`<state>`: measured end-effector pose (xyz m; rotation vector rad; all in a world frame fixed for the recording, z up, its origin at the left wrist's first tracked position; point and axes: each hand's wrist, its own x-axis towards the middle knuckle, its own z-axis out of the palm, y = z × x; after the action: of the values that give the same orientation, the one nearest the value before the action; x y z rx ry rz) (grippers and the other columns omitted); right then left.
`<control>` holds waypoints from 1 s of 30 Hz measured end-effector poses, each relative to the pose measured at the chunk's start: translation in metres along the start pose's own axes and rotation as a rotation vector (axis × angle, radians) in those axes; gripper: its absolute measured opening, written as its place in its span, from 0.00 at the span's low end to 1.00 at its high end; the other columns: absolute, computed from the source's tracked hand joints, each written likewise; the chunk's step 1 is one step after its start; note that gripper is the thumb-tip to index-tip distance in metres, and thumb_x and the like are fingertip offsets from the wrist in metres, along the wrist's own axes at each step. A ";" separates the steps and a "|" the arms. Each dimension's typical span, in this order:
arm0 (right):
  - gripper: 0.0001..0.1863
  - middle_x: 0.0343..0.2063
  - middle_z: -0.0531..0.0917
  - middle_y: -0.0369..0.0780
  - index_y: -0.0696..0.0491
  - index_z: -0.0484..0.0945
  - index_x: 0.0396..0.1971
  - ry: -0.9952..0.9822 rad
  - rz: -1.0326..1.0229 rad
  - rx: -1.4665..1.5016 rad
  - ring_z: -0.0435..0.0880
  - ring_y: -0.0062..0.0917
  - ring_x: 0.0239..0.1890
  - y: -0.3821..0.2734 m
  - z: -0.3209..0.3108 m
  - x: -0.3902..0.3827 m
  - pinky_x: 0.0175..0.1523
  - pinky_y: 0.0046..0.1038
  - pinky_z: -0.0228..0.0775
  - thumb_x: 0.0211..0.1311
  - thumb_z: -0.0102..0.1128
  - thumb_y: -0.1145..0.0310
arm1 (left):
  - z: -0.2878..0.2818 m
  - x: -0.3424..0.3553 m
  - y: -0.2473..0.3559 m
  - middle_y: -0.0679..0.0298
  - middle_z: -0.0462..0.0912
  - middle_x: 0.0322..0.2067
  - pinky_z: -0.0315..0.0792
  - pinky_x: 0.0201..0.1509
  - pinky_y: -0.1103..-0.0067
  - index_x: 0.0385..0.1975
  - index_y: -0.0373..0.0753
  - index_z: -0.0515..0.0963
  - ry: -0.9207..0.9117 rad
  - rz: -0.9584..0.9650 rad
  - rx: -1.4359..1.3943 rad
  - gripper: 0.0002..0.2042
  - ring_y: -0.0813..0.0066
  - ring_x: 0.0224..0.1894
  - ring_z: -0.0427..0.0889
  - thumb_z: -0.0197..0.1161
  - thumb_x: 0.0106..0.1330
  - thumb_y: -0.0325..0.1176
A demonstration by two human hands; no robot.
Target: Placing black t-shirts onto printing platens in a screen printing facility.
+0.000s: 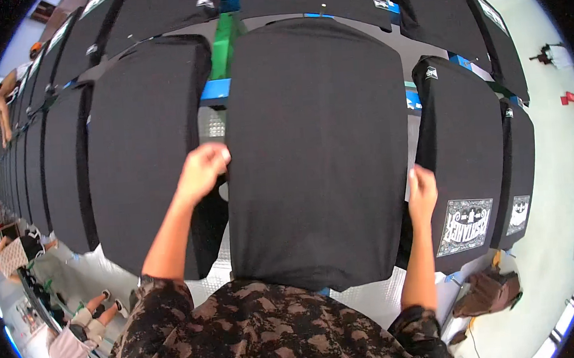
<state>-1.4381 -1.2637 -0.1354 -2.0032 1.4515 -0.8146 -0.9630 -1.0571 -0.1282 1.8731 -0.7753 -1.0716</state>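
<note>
A plain black T-shirt (318,150) lies stretched flat over a board right in front of me. At its left edge, my left hand (205,168) is closed, thumb and fingers pinched on the cloth. My right hand (422,188) is closed at the opposite edge, a little nearer to me, its fingers curled on the fabric's side. The board beneath is covered by the shirt. The pinched cloth itself is mostly hidden by the fingers.
More black shirts on boards stand to the left (145,149) and right; the right-hand shirt (464,146) bears a white print (465,226). A green beam (224,47) with blue brackets (215,89) runs between boards. A brown bag (488,292) lies at right. Other people (78,340) are at left.
</note>
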 end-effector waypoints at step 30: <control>0.15 0.24 0.85 0.43 0.64 0.82 0.35 0.051 0.702 0.394 0.84 0.24 0.23 -0.010 -0.067 -0.228 0.30 0.26 0.78 0.63 0.68 0.64 | 0.052 -0.271 -0.059 0.52 0.84 0.39 0.80 0.50 0.67 0.41 0.29 0.77 0.229 -0.416 -0.193 0.10 0.62 0.40 0.86 0.61 0.70 0.30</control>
<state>-1.5353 -1.0476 -0.1201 -1.0765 1.7015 -0.7529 -1.1240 -0.8283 -0.0930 1.9891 -0.1445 -1.1085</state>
